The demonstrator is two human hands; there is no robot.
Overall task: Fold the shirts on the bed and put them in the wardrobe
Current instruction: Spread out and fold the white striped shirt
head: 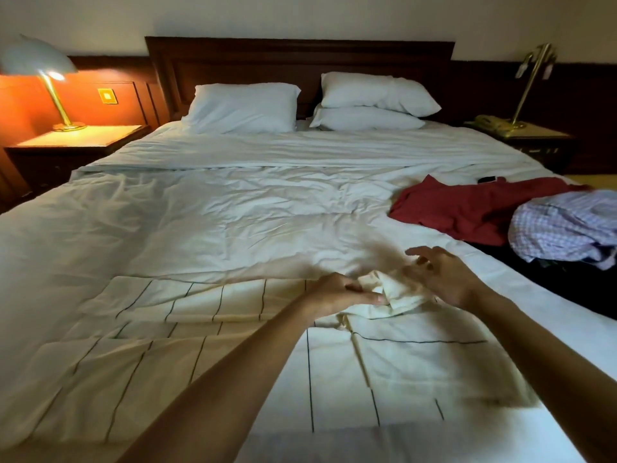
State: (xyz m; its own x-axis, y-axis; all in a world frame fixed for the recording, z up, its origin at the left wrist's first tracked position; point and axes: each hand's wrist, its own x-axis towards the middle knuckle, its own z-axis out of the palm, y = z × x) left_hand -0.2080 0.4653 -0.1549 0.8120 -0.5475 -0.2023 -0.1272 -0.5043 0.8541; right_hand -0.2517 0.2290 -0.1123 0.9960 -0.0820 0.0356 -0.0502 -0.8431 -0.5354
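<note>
A wide bed (233,202) with a rumpled white duvet fills the view, and the landmark on it is the large cream shirt (417,369) of light cotton crossed by thin dark lines, spread flat at the near end with one sleeve already laid across its left half. Well apart to the right of the cream shirt lies a crumpled dark red shirt (467,208), and just beyond that, further right of the cream shirt, a bunched lilac-and-white checked shirt (564,225) sits partly on dark cloth. Far beyond the cream shirt, three plump white pillows (243,106) lean at the head of the bed. No wardrobe is in view.

At the top edge of the cream shirt, the left hand (344,294) pinches the bunched pale collar (397,292) between thumb and curled fingers. The right hand (437,275) is blurred just right of the collar, its fingers spread and loose, gripping nothing.

The step in hand looks like squaring the collar before the fold goes on, with two shirts untouched, so the task seems early. To do it well, I would have the left hand hold its pinch as an anchor while the right hand flattens the collar outward, palm down, so the neckline lies straight across the top of the cream shirt. Pulling too hard could drag the laid sleeve out of line, so light, sideways strokes should serve best
</note>
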